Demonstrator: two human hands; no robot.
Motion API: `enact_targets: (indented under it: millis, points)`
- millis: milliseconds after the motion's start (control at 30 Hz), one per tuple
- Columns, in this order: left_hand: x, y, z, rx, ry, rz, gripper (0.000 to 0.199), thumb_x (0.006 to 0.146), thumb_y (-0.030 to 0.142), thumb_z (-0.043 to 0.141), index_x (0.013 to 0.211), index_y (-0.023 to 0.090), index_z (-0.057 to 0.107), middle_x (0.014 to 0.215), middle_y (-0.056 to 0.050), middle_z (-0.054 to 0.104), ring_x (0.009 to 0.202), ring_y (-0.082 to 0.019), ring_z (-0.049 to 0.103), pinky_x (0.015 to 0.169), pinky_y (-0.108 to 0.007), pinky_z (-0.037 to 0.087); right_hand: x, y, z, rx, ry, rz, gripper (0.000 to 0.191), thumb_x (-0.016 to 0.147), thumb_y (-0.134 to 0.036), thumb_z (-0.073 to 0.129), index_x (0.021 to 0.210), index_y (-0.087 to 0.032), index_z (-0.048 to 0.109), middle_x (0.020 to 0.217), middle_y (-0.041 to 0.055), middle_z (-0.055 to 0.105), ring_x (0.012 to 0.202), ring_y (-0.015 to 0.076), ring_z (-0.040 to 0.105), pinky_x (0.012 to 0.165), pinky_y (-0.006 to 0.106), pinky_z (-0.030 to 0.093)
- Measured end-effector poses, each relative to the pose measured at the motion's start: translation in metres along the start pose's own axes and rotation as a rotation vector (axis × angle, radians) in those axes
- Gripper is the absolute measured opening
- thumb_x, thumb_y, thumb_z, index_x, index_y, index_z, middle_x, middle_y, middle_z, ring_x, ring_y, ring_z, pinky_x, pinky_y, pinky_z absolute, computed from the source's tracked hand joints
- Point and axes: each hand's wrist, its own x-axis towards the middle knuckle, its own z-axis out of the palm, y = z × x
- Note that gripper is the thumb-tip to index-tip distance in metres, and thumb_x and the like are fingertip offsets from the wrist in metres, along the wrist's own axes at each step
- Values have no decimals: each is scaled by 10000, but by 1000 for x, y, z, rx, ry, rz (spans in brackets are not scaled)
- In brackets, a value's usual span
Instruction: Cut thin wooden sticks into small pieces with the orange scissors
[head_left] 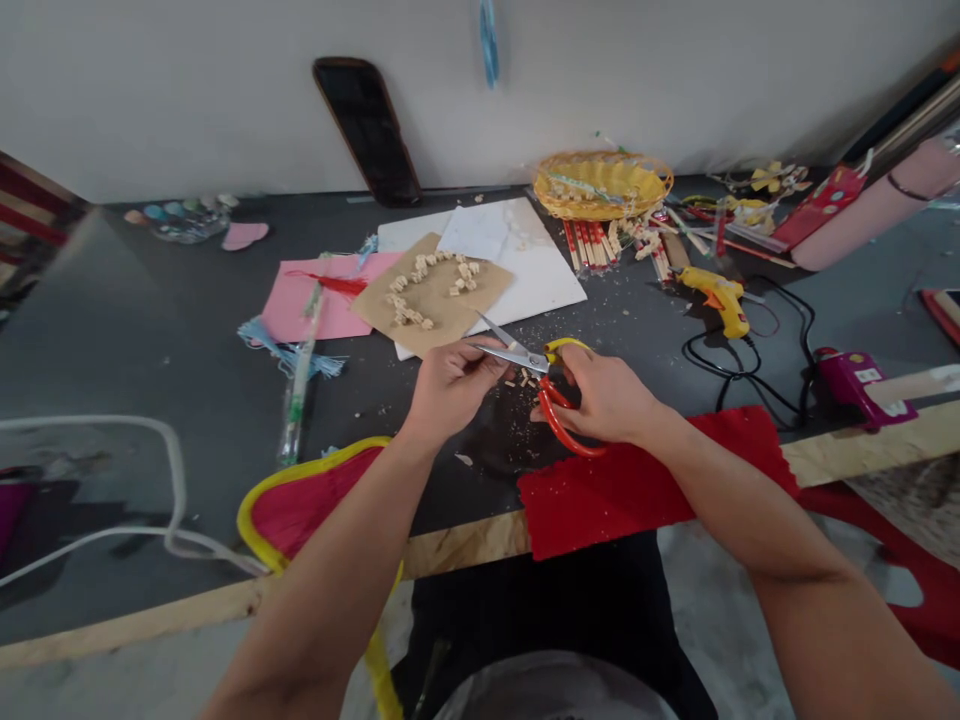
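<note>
My right hand (611, 395) grips a pair of scissors (529, 358) with one yellow and one red handle loop. The blades are parted and point left, over the fingers of my left hand (455, 385). That hand is closed in a pinch, with a small pale stick (513, 347) showing at the blades; most of it is hidden. Short cut bits (527, 379) lie on the dark table below the scissors. Beyond my left hand, small pale pieces (409, 312) form a curved row on a brown paper sheet (469, 300).
A yellow basket (551, 195) stands at the back, with red-and-pale stick bundles (589, 245) before it. Right of these lie a yellow glue gun (718, 297) and its black cord. Red cloth (592, 500) covers the front edge. A phone (367, 130) leans on the wall.
</note>
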Motion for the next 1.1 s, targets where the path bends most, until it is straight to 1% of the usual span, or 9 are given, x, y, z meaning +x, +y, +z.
enact_targets:
  millis: [167, 300, 400, 500, 667, 767, 867, 1000, 1100]
  points:
    - [-1, 2, -1, -42, -8, -31, 121, 774, 228, 634, 707, 152, 702, 619, -13, 651, 574, -110, 536, 532, -223, 391, 0, 2, -1, 41, 13, -7, 501, 802, -667, 520, 940, -195, 427, 847, 63, 587, 670, 202, 555, 575, 304, 349]
    - [-2, 4, -4, -82, -84, -110, 82, 734, 210, 662, 684, 154, 698, 597, -6, 645, 548, -99, 511, 523, -219, 369, 3, 7, 0, 74, 81, -75, 540, 763, -659, 574, 994, -195, 424, 990, 117, 575, 856, 266, 567, 694, 370, 434]
    - [-2, 4, -5, -179, -132, -217, 64, 685, 209, 694, 667, 147, 694, 574, -10, 640, 523, -94, 507, 506, -216, 359, 4, 11, 1, 85, 91, -125, 569, 744, -652, 606, 1013, -187, 418, 1033, 135, 555, 932, 287, 548, 774, 407, 444]
    - [-2, 5, -6, -273, -159, -301, 92, 665, 229, 713, 657, 141, 688, 554, -17, 633, 500, -89, 509, 489, -212, 349, 4, 13, 0, 120, 37, -145, 541, 745, -659, 600, 955, -198, 409, 964, 103, 552, 834, 248, 540, 701, 367, 432]
    - [-3, 9, -5, -366, -145, -346, 150, 637, 252, 763, 622, 137, 670, 536, -20, 626, 475, -74, 505, 457, -195, 335, 3, 12, -5, 128, 11, -159, 514, 760, -683, 557, 896, -213, 398, 877, 60, 549, 706, 190, 505, 622, 310, 361]
    - [-2, 10, -3, -383, -116, -346, 185, 617, 267, 794, 604, 137, 662, 538, -21, 623, 480, -78, 517, 442, -192, 336, 1, 8, -7, 82, 9, -119, 506, 781, -688, 518, 904, -209, 411, 839, 52, 557, 663, 183, 504, 596, 300, 321]
    - [-1, 6, -1, -356, -62, -304, 198, 640, 315, 791, 653, 146, 689, 562, -24, 634, 502, -96, 531, 453, -207, 363, 0, 2, -6, 51, 5, -40, 516, 782, -697, 512, 905, -205, 418, 803, 43, 561, 619, 174, 503, 568, 290, 287]
    - [-1, -1, 2, -159, 30, -142, 250, 725, 402, 737, 715, 153, 712, 662, -40, 676, 607, -124, 572, 552, -231, 434, 1, -1, -4, 138, -15, 55, 488, 791, -673, 535, 901, -213, 417, 759, 14, 561, 595, 159, 509, 548, 276, 292]
    - [-2, -3, 3, -9, 75, -59, 234, 745, 384, 724, 734, 150, 722, 719, -47, 698, 680, -142, 603, 611, -239, 464, 2, 0, -2, 158, -5, 66, 472, 781, -646, 566, 900, -217, 412, 792, 20, 568, 640, 172, 529, 567, 282, 328]
